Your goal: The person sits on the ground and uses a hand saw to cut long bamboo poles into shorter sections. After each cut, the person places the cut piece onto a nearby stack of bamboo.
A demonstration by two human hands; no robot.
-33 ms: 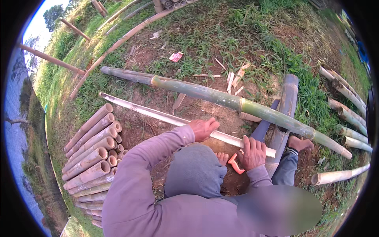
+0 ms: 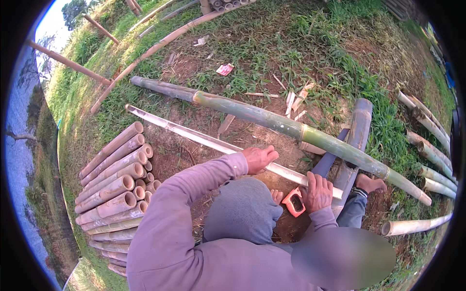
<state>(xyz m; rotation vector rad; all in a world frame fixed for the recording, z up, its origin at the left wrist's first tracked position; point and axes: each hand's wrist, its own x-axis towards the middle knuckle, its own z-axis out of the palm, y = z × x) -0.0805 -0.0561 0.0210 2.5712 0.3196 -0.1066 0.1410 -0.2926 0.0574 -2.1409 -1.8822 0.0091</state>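
Observation:
A long split bamboo piece [image 2: 194,137], pale inside, slopes from the far left down to the right across my front. My left hand [image 2: 259,159] is closed around it near its middle. Close to its right end, my right hand [image 2: 318,191] grips it, fingers over the top. That end lies over a thick bamboo log [image 2: 358,127]. A handsaw with an orange handle [image 2: 294,202] is beside my right hand; its blue blade [image 2: 324,165] reaches up toward the log. Beyond, a whole green bamboo pole [image 2: 252,114] rests across the log.
Cut bamboo tubes [image 2: 109,189] are stacked at the left. More bamboo lengths [image 2: 412,225] lie at the right. Pale bamboo offcuts [image 2: 300,98] and a red-and-white wrapper [image 2: 224,70] are scattered on the grassy ground. My bare foot [image 2: 370,183] is beside the log.
The whole view has shifted slightly. The orange saw handle shows more fully and looks turned. Both hands keep their hold on the split bamboo piece.

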